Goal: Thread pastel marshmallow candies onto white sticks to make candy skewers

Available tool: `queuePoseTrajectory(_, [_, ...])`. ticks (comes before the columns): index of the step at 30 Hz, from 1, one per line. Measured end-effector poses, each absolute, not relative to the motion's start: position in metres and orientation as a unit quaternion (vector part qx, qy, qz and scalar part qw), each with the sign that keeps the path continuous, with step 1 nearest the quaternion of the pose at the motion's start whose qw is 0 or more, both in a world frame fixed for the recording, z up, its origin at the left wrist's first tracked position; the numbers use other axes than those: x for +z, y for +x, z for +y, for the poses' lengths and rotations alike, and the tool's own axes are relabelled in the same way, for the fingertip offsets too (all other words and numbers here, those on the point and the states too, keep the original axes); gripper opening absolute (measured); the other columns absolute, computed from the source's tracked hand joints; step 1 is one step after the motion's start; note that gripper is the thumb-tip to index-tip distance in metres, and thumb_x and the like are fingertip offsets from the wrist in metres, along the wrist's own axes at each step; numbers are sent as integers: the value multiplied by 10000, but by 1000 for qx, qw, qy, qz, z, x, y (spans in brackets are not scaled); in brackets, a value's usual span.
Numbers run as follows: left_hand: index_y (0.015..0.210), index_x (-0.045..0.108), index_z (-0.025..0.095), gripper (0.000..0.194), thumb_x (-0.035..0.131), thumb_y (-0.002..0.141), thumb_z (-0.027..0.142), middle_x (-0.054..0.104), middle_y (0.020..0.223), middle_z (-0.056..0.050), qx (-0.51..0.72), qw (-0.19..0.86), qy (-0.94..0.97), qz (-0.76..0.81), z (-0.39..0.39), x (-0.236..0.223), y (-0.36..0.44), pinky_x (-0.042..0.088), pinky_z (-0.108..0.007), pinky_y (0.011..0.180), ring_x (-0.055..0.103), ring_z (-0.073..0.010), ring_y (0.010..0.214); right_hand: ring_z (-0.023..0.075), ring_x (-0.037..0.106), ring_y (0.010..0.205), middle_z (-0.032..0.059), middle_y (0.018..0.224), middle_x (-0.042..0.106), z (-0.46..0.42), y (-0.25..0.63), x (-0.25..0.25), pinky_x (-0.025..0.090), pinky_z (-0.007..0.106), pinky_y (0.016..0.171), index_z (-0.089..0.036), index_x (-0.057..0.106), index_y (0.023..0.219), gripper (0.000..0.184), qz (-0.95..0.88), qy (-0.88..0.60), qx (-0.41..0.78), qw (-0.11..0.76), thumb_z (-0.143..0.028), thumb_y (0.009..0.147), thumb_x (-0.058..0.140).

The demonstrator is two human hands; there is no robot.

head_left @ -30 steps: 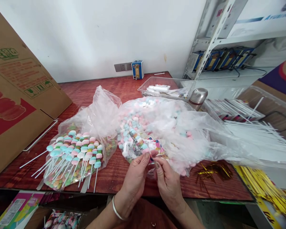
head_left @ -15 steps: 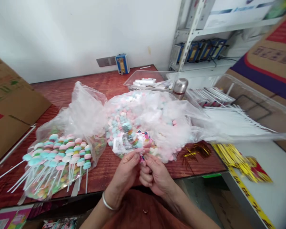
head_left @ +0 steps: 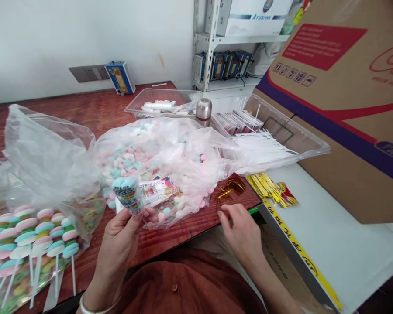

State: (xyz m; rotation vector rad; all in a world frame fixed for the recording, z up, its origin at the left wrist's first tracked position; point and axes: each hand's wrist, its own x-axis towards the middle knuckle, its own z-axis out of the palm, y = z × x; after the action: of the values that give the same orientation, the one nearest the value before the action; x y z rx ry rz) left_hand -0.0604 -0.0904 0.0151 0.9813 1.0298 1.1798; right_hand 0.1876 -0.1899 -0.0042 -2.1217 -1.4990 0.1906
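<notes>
My left hand point(head_left: 122, 235) is closed around the lower end of a marshmallow skewer point(head_left: 128, 192) in a clear printed wrapper, held upright with its blue top showing. My right hand point(head_left: 240, 233) is at the table's front edge, thumb and forefinger pinched at the loose strands of the gold twist ties point(head_left: 231, 188). Behind the left hand, printed cards point(head_left: 159, 190) rest on a big clear bag of pink, white and blue marshmallows point(head_left: 131, 159). Several unwrapped marshmallow skewers point(head_left: 46, 233) lie at the left on a bag of coloured gummy candy point(head_left: 93, 213).
At the back are a clear plastic tray point(head_left: 131, 102) and a steel flask point(head_left: 203, 111). A clear bin point(head_left: 314, 144) holds white sticks point(head_left: 263, 146) and packs of cards. More gold ties point(head_left: 268, 187) lie on the white surface. A large carton point(head_left: 343, 109) stands at the right.
My view has turned to the right. My hands, together at the wrapper before, have parted: the left keeps the wrapped skewer raised, and the right has moved over to the gold twist ties.
</notes>
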Motion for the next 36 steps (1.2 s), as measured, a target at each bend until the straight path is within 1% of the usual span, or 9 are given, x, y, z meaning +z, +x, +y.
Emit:
queuePoseTrajectory(3, [775,725,169,258,764,746,422,708,732,-33,469,545,502,481,-92,12,-67,516,-298,689,611,-172,668,248,596,879,94,901,657,-195,210,-12,395,342,753,-183,665,920,111,-564,-811,5,155,-199,893,558])
queuePoseTrajectory(9, [827,737,174,293,699,786,462,669,706,-18,396,441,599,538,-99,16,-68,451,-240,630,568,-171,676,260,578,777,104,769,626,-185,210,-19,345,349,681,-184,581,733,184,-556,-818,9,148,-141,889,492])
queuePoseTrajectory(14, [842,710,200,224,617,850,404,664,797,-29,379,364,672,521,-95,24,-73,461,-249,693,583,-188,756,201,618,734,45,761,644,-189,213,-14,404,302,672,-208,529,757,177,-570,-792,48,212,-201,909,440])
queuePoseTrajectory(17, [846,694,204,191,540,900,303,659,896,-54,374,293,740,477,-95,27,-69,478,-281,780,607,-203,859,158,601,636,12,755,647,-189,200,1,420,254,586,-214,533,830,171,-564,-768,90,290,-278,945,423])
queuePoseTrajectory(21, [948,699,211,269,436,937,159,636,839,-49,355,198,792,456,-100,25,-55,479,-260,721,607,-167,777,141,555,575,-12,719,620,-175,159,25,413,233,533,-213,570,870,162,-553,-686,200,429,-332,941,485])
queuePoseTrajectory(24, [998,701,216,276,437,942,155,632,796,-49,355,150,799,461,-104,23,-44,473,-254,688,603,-168,739,135,553,599,-17,710,604,-158,124,32,427,226,565,-206,579,835,171,-571,-612,296,460,-309,942,494])
queuePoseTrajectory(28, [1045,684,217,213,512,923,183,695,876,-70,398,169,756,491,-108,19,-42,486,-273,753,647,-191,806,131,533,597,-20,695,587,-140,97,26,412,223,547,-195,570,811,207,-552,-573,385,468,-337,947,504])
queuePoseTrajectory(31, [1147,665,236,274,554,901,189,722,957,-80,419,204,735,493,-110,13,-46,493,-291,803,664,-205,854,125,521,593,-26,687,573,-136,91,23,407,220,544,-196,563,795,198,-561,-540,415,471,-315,944,508])
queuePoseTrajectory(36, [1195,651,241,310,583,893,227,728,914,-73,428,256,697,515,-113,5,-46,502,-300,778,669,-214,833,131,541,648,-11,746,601,-133,95,29,428,229,595,-192,584,831,147,-582,-512,418,473,-269,929,505])
